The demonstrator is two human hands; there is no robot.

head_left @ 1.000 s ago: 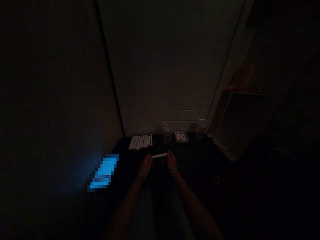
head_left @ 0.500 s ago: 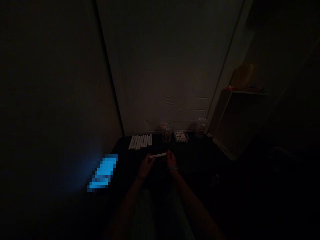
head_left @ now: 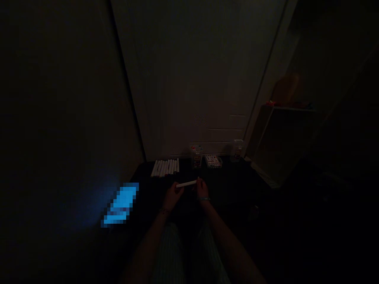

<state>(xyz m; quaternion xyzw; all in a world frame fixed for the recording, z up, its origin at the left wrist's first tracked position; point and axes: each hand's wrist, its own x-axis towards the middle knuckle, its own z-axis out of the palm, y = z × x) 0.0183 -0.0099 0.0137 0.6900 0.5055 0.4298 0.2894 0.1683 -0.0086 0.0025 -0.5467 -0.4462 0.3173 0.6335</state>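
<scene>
A white marker (head_left: 187,184) is held nearly level over the dark table in front of me. My left hand (head_left: 173,195) is closed on its left end, and my right hand (head_left: 203,190) grips the right end. Fine finger detail is lost in the dim light. Beyond my left hand, several white markers (head_left: 165,168) lie side by side in a row. Past my right hand stands a clear container (head_left: 197,157) with coloured tips showing at its top. A flat case (head_left: 213,161) of markers lies beside it.
Another clear container (head_left: 237,151) stands at the table's back right. A glowing blue screen (head_left: 121,203), pixelated, is at the left. A pale wall (head_left: 195,86) rises behind the table (head_left: 233,185). Right of it, a shelf unit (head_left: 266,126) carries an orange object (head_left: 286,90).
The view has shifted very slightly. Both hands keep their hold on the marker, with hardly any movement.
</scene>
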